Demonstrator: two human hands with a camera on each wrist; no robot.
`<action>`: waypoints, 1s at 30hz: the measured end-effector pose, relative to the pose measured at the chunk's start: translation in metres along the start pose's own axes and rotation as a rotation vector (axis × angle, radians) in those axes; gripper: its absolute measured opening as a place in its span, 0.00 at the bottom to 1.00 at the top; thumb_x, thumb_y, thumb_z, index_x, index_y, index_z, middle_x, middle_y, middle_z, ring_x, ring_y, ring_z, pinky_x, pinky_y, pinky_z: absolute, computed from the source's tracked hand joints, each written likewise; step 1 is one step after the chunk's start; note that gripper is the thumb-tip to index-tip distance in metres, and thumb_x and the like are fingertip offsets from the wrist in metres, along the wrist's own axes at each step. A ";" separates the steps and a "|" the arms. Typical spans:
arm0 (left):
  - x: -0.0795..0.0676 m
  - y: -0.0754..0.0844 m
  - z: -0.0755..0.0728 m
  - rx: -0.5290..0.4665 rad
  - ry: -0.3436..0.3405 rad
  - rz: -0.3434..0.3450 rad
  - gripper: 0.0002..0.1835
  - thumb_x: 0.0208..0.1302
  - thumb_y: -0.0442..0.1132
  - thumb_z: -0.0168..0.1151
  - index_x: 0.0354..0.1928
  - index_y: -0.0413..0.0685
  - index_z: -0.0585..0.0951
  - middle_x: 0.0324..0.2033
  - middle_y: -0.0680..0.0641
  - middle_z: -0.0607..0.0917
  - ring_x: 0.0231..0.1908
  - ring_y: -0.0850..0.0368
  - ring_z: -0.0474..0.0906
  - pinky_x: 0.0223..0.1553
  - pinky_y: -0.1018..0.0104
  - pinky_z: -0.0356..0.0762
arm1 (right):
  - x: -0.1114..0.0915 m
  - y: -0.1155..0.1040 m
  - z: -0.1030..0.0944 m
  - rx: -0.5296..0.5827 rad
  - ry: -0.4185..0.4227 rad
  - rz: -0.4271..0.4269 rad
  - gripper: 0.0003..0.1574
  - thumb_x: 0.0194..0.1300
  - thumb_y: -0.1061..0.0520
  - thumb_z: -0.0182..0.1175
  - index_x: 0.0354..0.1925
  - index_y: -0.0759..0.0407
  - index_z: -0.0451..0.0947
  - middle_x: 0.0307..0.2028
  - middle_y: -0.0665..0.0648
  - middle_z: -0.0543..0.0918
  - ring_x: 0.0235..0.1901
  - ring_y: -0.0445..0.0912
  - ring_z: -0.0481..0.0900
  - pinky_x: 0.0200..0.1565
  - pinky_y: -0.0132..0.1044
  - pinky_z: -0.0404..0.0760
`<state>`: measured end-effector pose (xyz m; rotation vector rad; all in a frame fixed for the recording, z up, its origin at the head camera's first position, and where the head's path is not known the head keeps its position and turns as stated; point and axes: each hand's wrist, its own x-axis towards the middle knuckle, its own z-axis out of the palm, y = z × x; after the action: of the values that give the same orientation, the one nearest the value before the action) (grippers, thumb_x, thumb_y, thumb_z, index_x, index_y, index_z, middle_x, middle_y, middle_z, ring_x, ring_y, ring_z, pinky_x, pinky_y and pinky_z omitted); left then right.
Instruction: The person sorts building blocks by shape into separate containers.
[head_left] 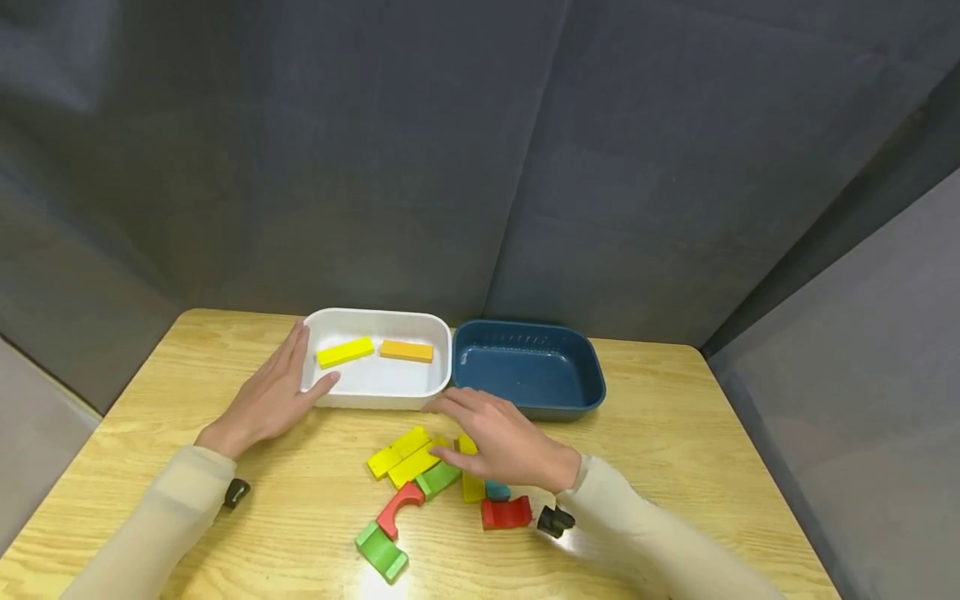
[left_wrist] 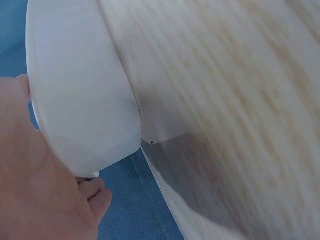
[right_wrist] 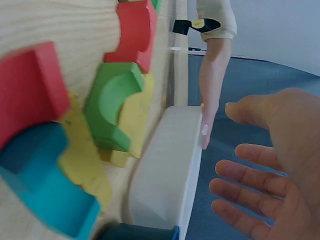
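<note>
My left hand (head_left: 270, 396) holds the left end of a white tray (head_left: 382, 402), fingers along its side and thumb over the near rim; in the left wrist view, fingertips bend round the tray's corner. Inside lie a yellow block (head_left: 345, 352) and an orange-yellow block (head_left: 406, 351). My right hand (head_left: 502, 442) hovers over wooden blocks with spread fingers and nothing in its grasp. Beneath and near it lie several yellow blocks (head_left: 398, 452), a green arch block (right_wrist: 112, 105), a blue arch block (right_wrist: 50, 185) and a red arch block (head_left: 506, 513).
A dark blue tray (head_left: 528, 367) stands right of the white one. Nearer the front lie another red arch block (head_left: 397, 507) and a green arch block (head_left: 381, 552). A grey curtain (head_left: 375, 167) hangs behind the wooden table (head_left: 660, 450).
</note>
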<state>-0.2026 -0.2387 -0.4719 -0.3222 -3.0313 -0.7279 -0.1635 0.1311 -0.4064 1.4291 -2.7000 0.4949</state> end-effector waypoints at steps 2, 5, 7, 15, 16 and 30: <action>0.000 0.000 -0.001 0.000 0.000 -0.003 0.57 0.79 0.72 0.45 0.86 0.39 0.35 0.86 0.40 0.33 0.85 0.35 0.37 0.80 0.32 0.47 | -0.005 0.000 0.001 0.012 -0.010 0.011 0.35 0.73 0.43 0.71 0.71 0.53 0.77 0.64 0.50 0.82 0.56 0.44 0.81 0.61 0.41 0.84; -0.002 0.000 -0.001 0.001 -0.006 -0.008 0.57 0.78 0.73 0.45 0.86 0.39 0.34 0.86 0.40 0.33 0.85 0.35 0.37 0.80 0.31 0.47 | -0.014 -0.001 0.004 0.025 -0.026 0.032 0.35 0.72 0.43 0.71 0.70 0.53 0.77 0.63 0.50 0.82 0.56 0.44 0.81 0.62 0.42 0.83; -0.003 0.000 0.000 0.003 -0.010 -0.013 0.58 0.78 0.73 0.45 0.86 0.39 0.34 0.86 0.40 0.33 0.85 0.35 0.36 0.79 0.31 0.47 | -0.019 -0.002 0.007 0.031 -0.032 0.042 0.35 0.72 0.43 0.72 0.70 0.53 0.78 0.64 0.51 0.81 0.58 0.45 0.81 0.63 0.43 0.83; -0.004 0.002 0.001 0.001 0.003 -0.016 0.58 0.78 0.73 0.45 0.86 0.40 0.33 0.86 0.42 0.31 0.84 0.34 0.38 0.79 0.31 0.48 | -0.042 0.004 0.017 0.063 -0.037 0.104 0.40 0.71 0.38 0.72 0.71 0.55 0.76 0.66 0.52 0.79 0.59 0.45 0.80 0.62 0.44 0.84; -0.003 0.003 0.002 -0.001 0.001 -0.015 0.57 0.78 0.73 0.45 0.86 0.40 0.33 0.86 0.42 0.31 0.84 0.34 0.38 0.79 0.31 0.47 | -0.044 0.005 0.018 0.065 -0.040 0.116 0.41 0.70 0.37 0.72 0.72 0.55 0.76 0.66 0.52 0.79 0.58 0.45 0.80 0.62 0.45 0.84; 0.001 0.008 0.003 0.002 -0.010 0.000 0.57 0.78 0.72 0.45 0.86 0.39 0.34 0.86 0.43 0.31 0.85 0.35 0.38 0.80 0.33 0.47 | -0.070 0.020 0.034 0.070 -0.121 0.189 0.58 0.63 0.32 0.76 0.78 0.58 0.67 0.75 0.58 0.71 0.72 0.52 0.72 0.72 0.53 0.75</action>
<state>-0.2016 -0.2303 -0.4715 -0.3274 -3.0409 -0.7248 -0.1360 0.1878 -0.4570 1.2647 -2.9596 0.5345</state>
